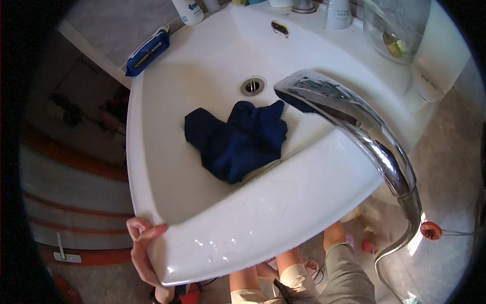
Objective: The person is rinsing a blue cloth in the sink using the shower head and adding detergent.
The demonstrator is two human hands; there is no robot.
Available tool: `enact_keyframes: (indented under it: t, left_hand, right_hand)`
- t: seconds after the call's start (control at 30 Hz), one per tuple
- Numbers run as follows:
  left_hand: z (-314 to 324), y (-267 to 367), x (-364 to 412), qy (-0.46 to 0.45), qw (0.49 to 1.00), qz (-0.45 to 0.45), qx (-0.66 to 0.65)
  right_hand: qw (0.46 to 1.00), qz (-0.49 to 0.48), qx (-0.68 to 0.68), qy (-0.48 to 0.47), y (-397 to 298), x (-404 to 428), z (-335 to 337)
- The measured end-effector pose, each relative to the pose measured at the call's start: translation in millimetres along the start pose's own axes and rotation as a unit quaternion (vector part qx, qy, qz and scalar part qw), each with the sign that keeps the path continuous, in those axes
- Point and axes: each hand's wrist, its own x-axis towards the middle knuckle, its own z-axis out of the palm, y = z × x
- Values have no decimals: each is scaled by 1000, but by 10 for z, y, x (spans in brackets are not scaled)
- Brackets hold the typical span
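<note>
At the near left corner of the white ceramic washbasin (258, 228), my left hand (146, 243) grips the rim with bent fingers. A black band shows at its wrist. My right hand is out of view. In the basin, a crumpled dark blue cloth (239, 140) lies below the metal drain (253, 86). A chrome shower head (311, 91) reaches over the basin from the right, its metal hose (395, 243) trailing down outside the rim. No hand shows on it.
A blue wipes pack (148, 53) rests on the left rim. Bottles (188, 11) and a clear container (387, 41) stand along the back; a translucent bottle (436, 72) is at right. Below the near edge are legs in light shorts (296, 281).
</note>
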Motion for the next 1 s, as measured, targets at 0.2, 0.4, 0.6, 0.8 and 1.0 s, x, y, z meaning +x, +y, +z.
enact_keyframes:
  t: [0.2, 0.4, 0.6, 0.8, 1.0]
  left_hand:
    - [-46, 76, 45, -24, 999, 8, 23]
    - [-263, 154, 36, -76, 996, -15, 42]
    - [-392, 388, 116, -165, 973, 50, 151]
    - [-583, 774, 209, -198, 957, 67, 203]
    - [-727, 1357, 63, -365, 931, -26, -3]
  right_hand:
    - [993, 102, 55, 12, -84, -596, -452]
    - [986, 96, 98, 90, -703, -1621, -1310]
    - [983, 60, 133, 113, -825, -2444, -2194]
    - [989, 72, 111, 72, -1191, -3454, -3290]
    - [987, -156, -10, 27, -1214, -4308, -4228]
